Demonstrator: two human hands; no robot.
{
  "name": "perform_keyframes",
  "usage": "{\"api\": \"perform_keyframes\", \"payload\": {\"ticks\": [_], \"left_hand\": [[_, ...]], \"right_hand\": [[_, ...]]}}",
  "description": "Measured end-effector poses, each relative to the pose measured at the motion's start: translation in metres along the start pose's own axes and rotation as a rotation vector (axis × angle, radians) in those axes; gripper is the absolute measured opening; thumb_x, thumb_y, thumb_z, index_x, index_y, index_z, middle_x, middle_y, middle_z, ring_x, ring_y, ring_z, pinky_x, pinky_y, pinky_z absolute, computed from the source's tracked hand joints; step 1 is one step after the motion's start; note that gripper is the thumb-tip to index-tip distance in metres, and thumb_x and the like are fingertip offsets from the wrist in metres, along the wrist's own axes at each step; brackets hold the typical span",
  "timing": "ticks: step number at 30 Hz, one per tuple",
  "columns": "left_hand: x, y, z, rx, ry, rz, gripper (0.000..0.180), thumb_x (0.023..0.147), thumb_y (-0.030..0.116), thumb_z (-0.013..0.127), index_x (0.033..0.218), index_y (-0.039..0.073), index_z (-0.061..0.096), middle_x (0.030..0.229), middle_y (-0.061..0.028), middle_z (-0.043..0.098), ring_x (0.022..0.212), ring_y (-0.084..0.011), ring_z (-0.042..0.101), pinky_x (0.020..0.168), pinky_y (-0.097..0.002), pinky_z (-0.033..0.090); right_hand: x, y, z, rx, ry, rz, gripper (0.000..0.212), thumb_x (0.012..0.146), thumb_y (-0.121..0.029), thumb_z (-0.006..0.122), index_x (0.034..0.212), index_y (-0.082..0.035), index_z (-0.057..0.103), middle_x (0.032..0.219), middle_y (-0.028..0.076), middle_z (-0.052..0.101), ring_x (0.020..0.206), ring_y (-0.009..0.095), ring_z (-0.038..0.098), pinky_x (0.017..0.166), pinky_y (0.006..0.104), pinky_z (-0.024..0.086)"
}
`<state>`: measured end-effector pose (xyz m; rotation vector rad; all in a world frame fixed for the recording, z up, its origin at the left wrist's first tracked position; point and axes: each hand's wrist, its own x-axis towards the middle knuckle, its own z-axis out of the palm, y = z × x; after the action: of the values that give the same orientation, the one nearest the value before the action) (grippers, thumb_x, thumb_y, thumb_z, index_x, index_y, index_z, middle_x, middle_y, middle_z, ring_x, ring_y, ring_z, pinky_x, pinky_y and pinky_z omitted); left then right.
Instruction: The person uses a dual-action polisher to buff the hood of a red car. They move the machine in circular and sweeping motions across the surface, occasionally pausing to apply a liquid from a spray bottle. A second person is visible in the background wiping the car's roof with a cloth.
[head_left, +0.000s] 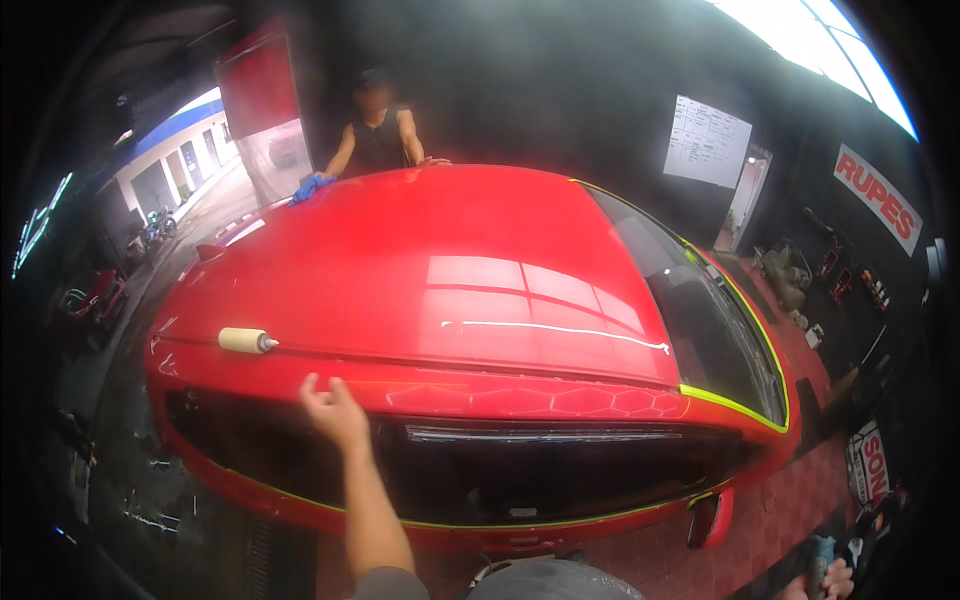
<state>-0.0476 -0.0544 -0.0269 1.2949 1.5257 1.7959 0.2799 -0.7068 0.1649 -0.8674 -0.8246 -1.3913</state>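
One bottle [241,341] by roof edge [450,364], gap, spread left hand [338,411], right hand [838,581] gripping tool [823,558]

Cream bottle [241,341] | on its side | on red car roof [360,260] | teal tool [822,560] | in right hand [838,579]

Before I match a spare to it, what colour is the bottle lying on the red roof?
The bottle is pale yellow; best seen in the head view.

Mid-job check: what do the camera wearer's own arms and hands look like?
The left hand is ungloved, with no watch visible; its bare forearm meets a plain dark-grey sleeve. The right hand also looks ungloved; its sleeve is out of view.
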Motion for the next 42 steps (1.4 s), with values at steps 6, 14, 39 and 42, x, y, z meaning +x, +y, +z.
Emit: {"api": "perform_keyframes", "payload": {"ticks": [6, 14, 39, 42], "left_hand": [[-0.143, 0.121, 0.038, -0.409, -0.669, -0.046, 0.033, 0.103, 0.005, 0.073, 0.134, 0.005, 0.064, 0.077, 0.0077, 0.049, 0.068, -0.0038, 0.044, 0.062, -0.0247, 0.04], [-0.272, 0.343, 0.031, -1.087, -1.925, 0.493, 0.052, 0.102, 0.026, 0.079, 0.146, 0.004, 0.064, 0.123, -0.0112, 0.07, 0.118, -0.0222, 0.066, 0.108, -0.0397, 0.051], [-0.32, 0.215, 0.036, -1.401, -1.909, -0.701, 0.097, 0.067, 0.015, 0.098, 0.153, 0.003, 0.054, 0.129, -0.0117, 0.071, 0.122, -0.0229, 0.067, 0.109, -0.0415, 0.055], [-0.333, 0.228, 0.037, -1.476, -1.808, -0.706, 0.099, 0.063, 0.016, 0.1, 0.149, 0.0, 0.055, 0.121, -0.0094, 0.072, 0.113, -0.0204, 0.069, 0.104, -0.0385, 0.056]], "right_hand": [[-0.028, -0.041, 0.031, 0.105, -0.138, 0.488, 0.019, 0.093, -0.028, 0.059, 0.09, -0.01, 0.054, 0.073, 0.003, 0.055, 0.062, 0.018, 0.056, 0.062, 0.0359, 0.051], [-0.009, -0.05, 0.05, 0.318, -0.589, 0.833, 0.01, 0.095, -0.003, 0.062, 0.097, 0.0, 0.053, 0.077, 0.006, 0.052, 0.064, 0.014, 0.051, 0.061, 0.0278, 0.043], [-0.215, -0.057, 0.024, 0.217, -1.175, 1.36, 0.041, 0.087, -0.01, 0.075, 0.124, 0.001, 0.06, 0.096, 0.008, 0.066, 0.081, 0.022, 0.065, 0.082, 0.0367, 0.055], [-0.212, -0.049, 0.036, 0.254, -1.221, 1.337, 0.017, 0.1, -0.017, 0.069, 0.095, -0.003, 0.061, 0.076, 0.007, 0.06, 0.066, 0.017, 0.059, 0.065, 0.0309, 0.049]]}}
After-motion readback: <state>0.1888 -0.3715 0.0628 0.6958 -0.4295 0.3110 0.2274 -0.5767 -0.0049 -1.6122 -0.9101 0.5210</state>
